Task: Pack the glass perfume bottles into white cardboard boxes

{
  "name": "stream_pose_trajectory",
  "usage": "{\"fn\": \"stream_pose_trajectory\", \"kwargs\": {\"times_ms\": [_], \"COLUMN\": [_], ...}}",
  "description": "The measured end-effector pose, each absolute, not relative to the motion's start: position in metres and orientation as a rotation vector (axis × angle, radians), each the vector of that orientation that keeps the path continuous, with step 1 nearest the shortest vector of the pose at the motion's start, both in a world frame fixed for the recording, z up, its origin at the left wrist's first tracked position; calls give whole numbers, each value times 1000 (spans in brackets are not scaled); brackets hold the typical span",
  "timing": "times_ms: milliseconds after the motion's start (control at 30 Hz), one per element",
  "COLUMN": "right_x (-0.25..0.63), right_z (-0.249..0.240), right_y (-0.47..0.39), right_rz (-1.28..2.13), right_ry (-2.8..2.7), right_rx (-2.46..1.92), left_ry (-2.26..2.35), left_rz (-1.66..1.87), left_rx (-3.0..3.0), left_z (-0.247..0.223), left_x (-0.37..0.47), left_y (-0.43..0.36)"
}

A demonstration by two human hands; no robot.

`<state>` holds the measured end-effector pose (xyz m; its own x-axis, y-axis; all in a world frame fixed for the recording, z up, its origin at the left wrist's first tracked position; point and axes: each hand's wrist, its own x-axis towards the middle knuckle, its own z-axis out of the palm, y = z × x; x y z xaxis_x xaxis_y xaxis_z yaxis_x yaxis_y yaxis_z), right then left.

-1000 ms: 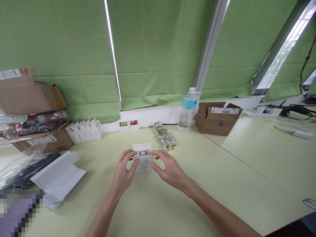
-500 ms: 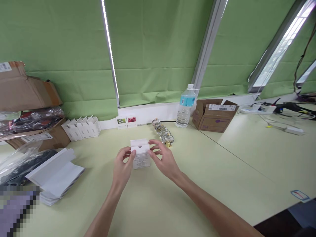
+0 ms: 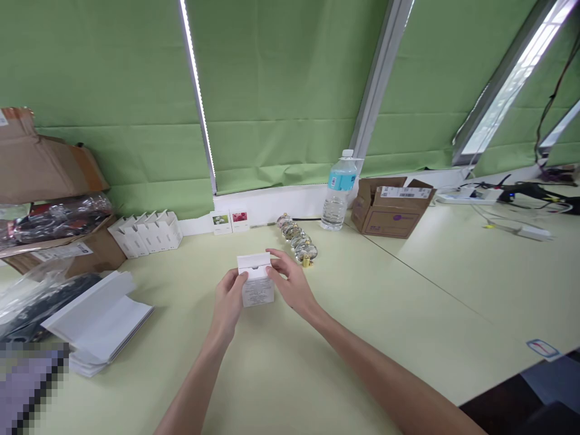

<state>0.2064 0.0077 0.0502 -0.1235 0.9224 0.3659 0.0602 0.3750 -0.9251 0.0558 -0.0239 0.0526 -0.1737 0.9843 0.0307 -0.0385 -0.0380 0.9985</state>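
Two hands, left (image 3: 230, 297) and right (image 3: 290, 281), reach forward, fingers grasping the small white box (image 3: 257, 286) from either side

I'm making out no words: tiny print (image 3: 258, 292) is covering the small white box (image 3: 257, 284), purple print (image 3: 403, 217) and a barcode label (image 3: 405, 192) are marking the open carton (image 3: 385, 222)

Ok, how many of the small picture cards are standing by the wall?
2. The green-picture card is on the left, and the red-picture card is next to it on the right, both against the white wall. Any behind them would be hidden.
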Motion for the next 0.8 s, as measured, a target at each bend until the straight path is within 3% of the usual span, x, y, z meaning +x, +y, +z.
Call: {"fn": "stream_pose_trajectory", "kwargs": {"times_ms": [800], "right_x": [221], "right_z": [55], "right_y": [6], "right_rz": [615], "right_ry": [-1726], "right_rx": [-904], "left_ry": [1244], "left_rz": [1508], "left_rx": [1616], "left_z": [42], "left_x": [35], "left_y": [-20]}}
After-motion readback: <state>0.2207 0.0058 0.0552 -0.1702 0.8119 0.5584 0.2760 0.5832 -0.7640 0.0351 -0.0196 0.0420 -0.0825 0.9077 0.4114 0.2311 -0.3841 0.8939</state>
